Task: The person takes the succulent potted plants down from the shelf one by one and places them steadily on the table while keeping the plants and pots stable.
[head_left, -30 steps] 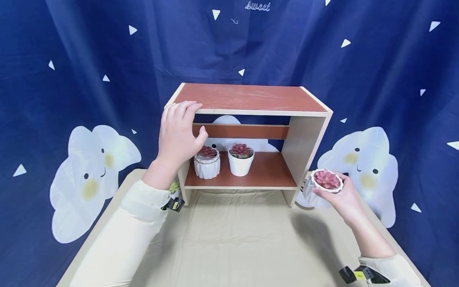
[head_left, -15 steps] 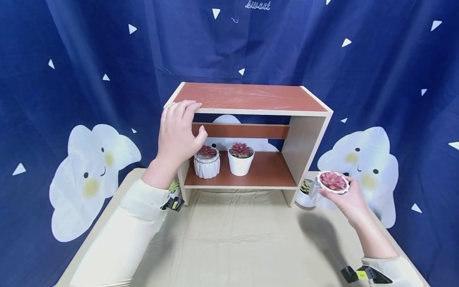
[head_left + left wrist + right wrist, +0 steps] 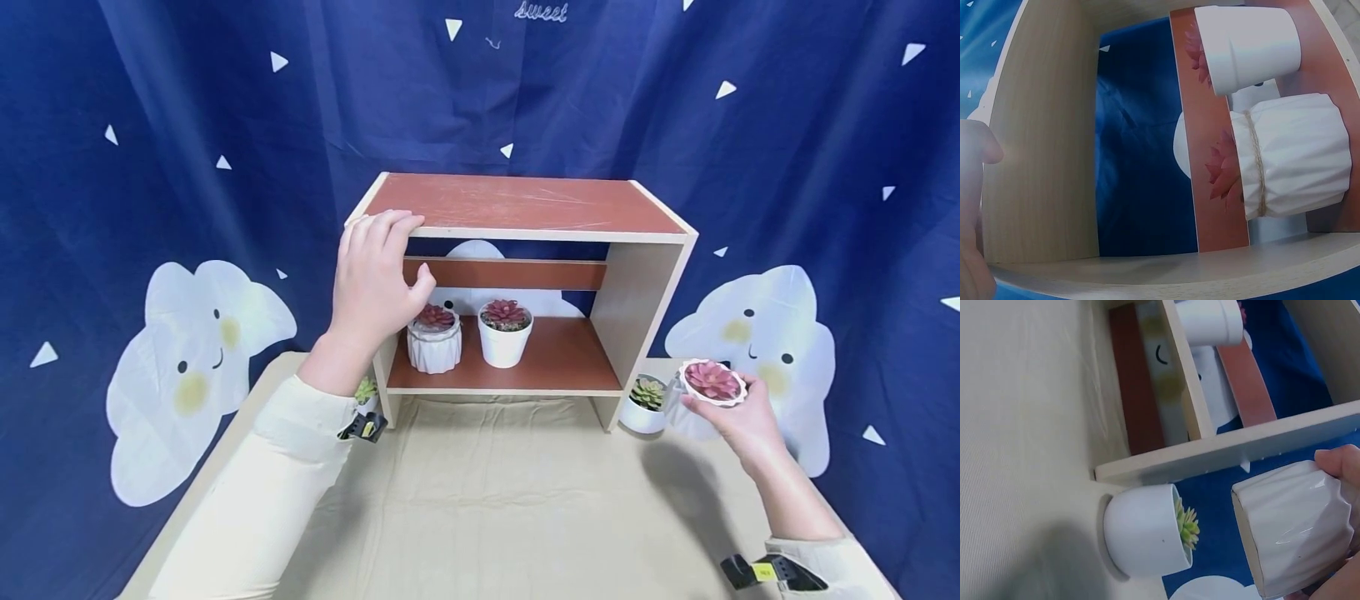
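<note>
My right hand grips a white ridged pot with a pink succulent, held up to the right of the shelf. In the right wrist view the ridged pot is tilted, fingers and thumb around its rim side. My left hand rests on the front left corner of the small shelf unit, fingers over its top edge. Inside stand a white pleated pot with a red succulent, tied with twine, and a plain white pot with a red succulent.
On the table, a round white pot with a green succulent stands just right of the shelf. Another green succulent shows partly behind the left wrist. A blue curtain hangs behind.
My right hand has moved a little to the right with the ridged pot, uncovering the green succulent beside the shelf. The left hand stays where it was.
</note>
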Tool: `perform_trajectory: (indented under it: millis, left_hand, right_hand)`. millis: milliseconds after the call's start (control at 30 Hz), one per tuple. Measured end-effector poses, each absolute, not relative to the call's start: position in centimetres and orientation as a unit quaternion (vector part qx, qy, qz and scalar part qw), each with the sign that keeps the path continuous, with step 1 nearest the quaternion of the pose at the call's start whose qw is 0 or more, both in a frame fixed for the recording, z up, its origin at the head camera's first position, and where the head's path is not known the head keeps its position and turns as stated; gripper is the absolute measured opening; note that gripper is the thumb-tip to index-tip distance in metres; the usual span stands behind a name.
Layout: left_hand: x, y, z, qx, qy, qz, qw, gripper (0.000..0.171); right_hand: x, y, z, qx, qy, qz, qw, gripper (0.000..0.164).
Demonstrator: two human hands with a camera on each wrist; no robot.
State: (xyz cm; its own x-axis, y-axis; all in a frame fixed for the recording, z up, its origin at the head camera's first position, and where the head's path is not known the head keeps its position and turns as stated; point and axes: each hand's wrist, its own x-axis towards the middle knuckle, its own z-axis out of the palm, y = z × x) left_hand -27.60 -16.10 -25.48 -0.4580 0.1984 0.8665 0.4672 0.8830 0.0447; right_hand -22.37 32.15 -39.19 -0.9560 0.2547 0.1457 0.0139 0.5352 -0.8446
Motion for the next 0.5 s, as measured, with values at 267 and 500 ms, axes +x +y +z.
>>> perform_trajectory:
  millis: [267, 500]
  left_hand:
    - [-27.5, -15.9, -25.7, -0.197, -0.844, -0.139, 0.479, 0.053]
    - [-27.8, -16.1, -25.5, -0.198, -0.837, -0.136, 0.491, 0.054]
  right_hand:
    - [-22.4, 33.4, -40.0, -0.108, -0.870, 0.467, 0.117, 0.097]
    - [-22.6, 33.9, -40.3, -0.122, -0.866, 0.470, 0.120, 0.098]
